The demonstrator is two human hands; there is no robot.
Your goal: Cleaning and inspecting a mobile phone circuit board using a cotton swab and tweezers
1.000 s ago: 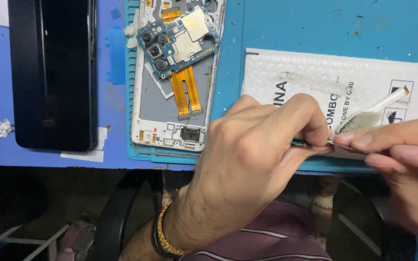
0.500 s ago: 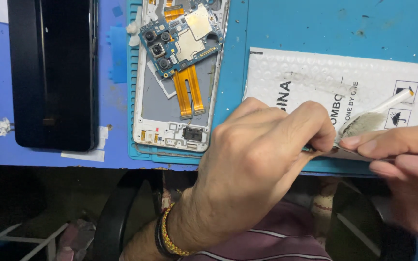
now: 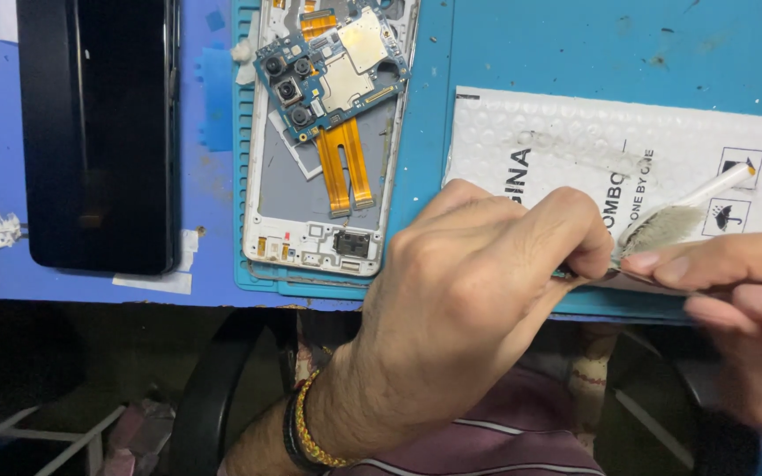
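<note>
Pinching thin dark part (image 3: 594,275) between left hand (image 3: 478,291) and right hand (image 3: 734,300) fingertips, just above mat (image 3: 522,106) edge, beside brush (image 3: 672,220). Keep pinch light, hands low over mat.

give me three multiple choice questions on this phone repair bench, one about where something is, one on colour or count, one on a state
1. Where does the black phone lie relative to the opened phone frame?
A. to its left
B. on top of it
C. to its right

2. What colour are the two flat ribbon cables inside the frame?
A. green
B. orange
C. white

3. How does the frame sit on the mat?
A. closed with its back cover on
B. wrapped in the white bubble envelope
C. open, with the circuit board exposed

Answers: 1 A, the black phone lies on the blue surface left of the frame. 2 B, both strips are orange. 3 C, the board and camera modules lie bare. Left hand and right hand pinch a thin tool beside it.
</note>
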